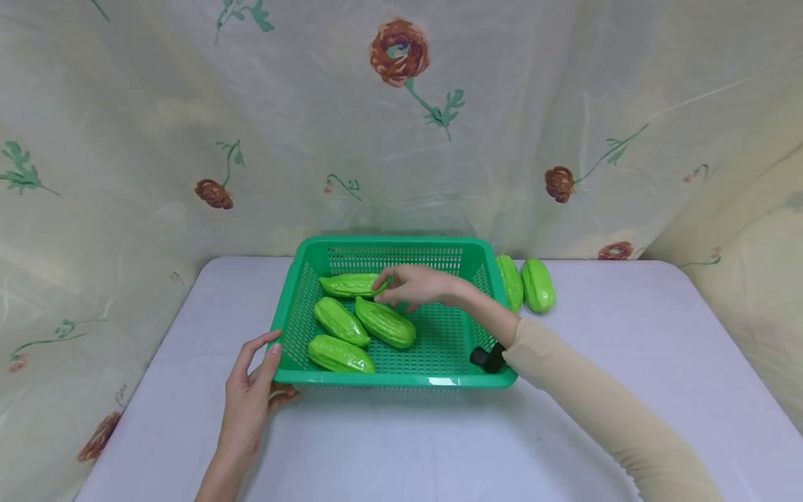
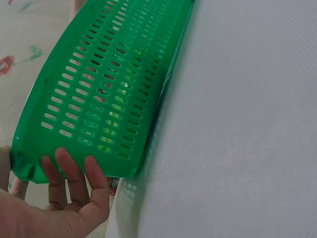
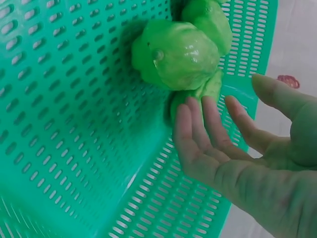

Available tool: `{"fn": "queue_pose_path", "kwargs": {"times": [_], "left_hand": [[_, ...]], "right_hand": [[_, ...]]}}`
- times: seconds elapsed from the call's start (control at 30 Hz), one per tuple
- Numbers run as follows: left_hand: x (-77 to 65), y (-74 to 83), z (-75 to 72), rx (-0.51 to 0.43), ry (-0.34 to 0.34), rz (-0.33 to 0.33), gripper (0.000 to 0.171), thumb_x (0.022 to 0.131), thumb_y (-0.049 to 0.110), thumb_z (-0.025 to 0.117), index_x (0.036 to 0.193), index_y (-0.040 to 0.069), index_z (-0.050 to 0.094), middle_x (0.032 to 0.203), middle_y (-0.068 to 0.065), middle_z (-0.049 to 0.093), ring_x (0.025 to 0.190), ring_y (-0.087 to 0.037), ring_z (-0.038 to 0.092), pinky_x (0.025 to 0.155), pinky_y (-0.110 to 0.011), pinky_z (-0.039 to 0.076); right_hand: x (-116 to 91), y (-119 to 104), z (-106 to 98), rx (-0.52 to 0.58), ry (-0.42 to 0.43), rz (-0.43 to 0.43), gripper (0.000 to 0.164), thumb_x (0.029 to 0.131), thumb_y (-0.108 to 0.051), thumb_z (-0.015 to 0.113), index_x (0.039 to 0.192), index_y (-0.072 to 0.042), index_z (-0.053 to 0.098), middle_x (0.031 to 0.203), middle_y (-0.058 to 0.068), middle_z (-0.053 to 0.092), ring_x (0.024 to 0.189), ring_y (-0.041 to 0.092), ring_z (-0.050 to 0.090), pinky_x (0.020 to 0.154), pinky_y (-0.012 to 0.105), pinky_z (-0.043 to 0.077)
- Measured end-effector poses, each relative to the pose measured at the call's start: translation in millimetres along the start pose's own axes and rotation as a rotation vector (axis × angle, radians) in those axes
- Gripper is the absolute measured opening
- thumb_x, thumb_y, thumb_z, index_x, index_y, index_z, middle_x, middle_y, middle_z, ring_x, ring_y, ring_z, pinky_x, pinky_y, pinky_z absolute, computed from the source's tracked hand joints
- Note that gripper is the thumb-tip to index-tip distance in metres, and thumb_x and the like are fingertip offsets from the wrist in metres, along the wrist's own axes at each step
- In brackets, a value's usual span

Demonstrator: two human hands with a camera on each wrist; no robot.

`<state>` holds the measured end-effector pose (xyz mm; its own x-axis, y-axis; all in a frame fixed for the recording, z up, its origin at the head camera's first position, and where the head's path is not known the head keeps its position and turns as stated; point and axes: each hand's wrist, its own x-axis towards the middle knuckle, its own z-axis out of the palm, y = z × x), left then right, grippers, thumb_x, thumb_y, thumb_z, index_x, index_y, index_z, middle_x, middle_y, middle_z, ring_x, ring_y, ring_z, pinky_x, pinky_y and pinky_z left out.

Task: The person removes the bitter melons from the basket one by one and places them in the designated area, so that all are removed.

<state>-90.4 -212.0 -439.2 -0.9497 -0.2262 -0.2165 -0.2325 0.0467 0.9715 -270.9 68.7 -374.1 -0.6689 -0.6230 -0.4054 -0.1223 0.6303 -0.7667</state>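
A green plastic basket (image 1: 392, 378) with slotted walls stands on the table and holds several light green, ridged bitter melons, one of them (image 1: 385, 323) near the middle. My left hand (image 1: 247, 390) grips the basket's near left corner, thumb at the rim; in the left wrist view its fingers (image 2: 69, 171) lie against the outer wall. Inside the basket, my right hand (image 1: 417, 284) is over the far bitter melon (image 1: 348, 284), overlapping its right end in the head view. The right wrist view shows that hand's fingers (image 3: 210, 121) parted and loosely bent, with nothing between them and the thumb.
Two more bitter melons (image 1: 538, 286) lie on the white table (image 1: 389, 446), just right of the basket. A black wrist device (image 1: 489, 358) shows beneath my right forearm. Flowered cloth (image 1: 301, 125) hangs behind the table and along both sides.
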Motion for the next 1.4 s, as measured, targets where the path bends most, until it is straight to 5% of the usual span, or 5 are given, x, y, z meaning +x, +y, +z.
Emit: {"fn": "queue_pose_path", "kwargs": {"times": [0.2, 0.43, 0.77, 1.4], "left_hand": [[-1.1, -0.7, 0.1, 0.007, 0.009, 0.008, 0.043, 0.112, 0.051, 0.054, 0.151, 0.033, 0.052, 0.084, 0.012, 0.076, 0.072, -0.012, 0.068, 0.075, -0.031, 0.065], [0.3, -0.9, 1.1, 0.006, 0.002, 0.012, 0.043, 0.112, 0.051, 0.054, 0.151, 0.033, 0.051, 0.086, 0.012, 0.076, 0.073, -0.012, 0.068, 0.075, -0.031, 0.065], [-0.1, -0.2, 1.3, 0.005, 0.003, 0.013, 0.043, 0.112, 0.05, 0.054, 0.151, 0.033, 0.052, 0.085, 0.012, 0.076, 0.073, -0.012, 0.068, 0.075, -0.031, 0.065], [-0.6, 0.7, 1.1, 0.003, 0.001, 0.006, 0.044, 0.112, 0.051, 0.055, 0.151, 0.033, 0.052, 0.086, 0.011, 0.076, 0.073, -0.013, 0.068, 0.075, -0.032, 0.065]], "right_hand": [[3.9, 5.1, 3.9, -0.012, -0.03, 0.027, 0.046, 0.111, -0.03, 0.063, 0.152, -0.01, 0.057, 0.149, 0.014, 0.063, 0.137, 0.031, 0.062, 0.101, 0.049, 0.062], [4.7, 5.8, 7.2, -0.049, -0.034, 0.046, 0.046, 0.109, -0.03, 0.066, 0.15, -0.011, 0.058, 0.147, 0.013, 0.063, 0.114, 0.022, 0.069, 0.092, 0.044, 0.065], [7.2, 6.1, 8.7, -0.09, -0.055, 0.061, 0.048, 0.107, -0.026, 0.07, 0.151, -0.012, 0.056, 0.156, 0.02, 0.06, 0.134, 0.03, 0.066, 0.092, 0.045, 0.066], [7.4, 9.5, 8.7, -0.06, -0.065, 0.072, 0.049, 0.108, -0.023, 0.069, 0.153, -0.013, 0.054, 0.16, 0.022, 0.054, 0.142, 0.035, 0.061, 0.096, 0.046, 0.065]]}}
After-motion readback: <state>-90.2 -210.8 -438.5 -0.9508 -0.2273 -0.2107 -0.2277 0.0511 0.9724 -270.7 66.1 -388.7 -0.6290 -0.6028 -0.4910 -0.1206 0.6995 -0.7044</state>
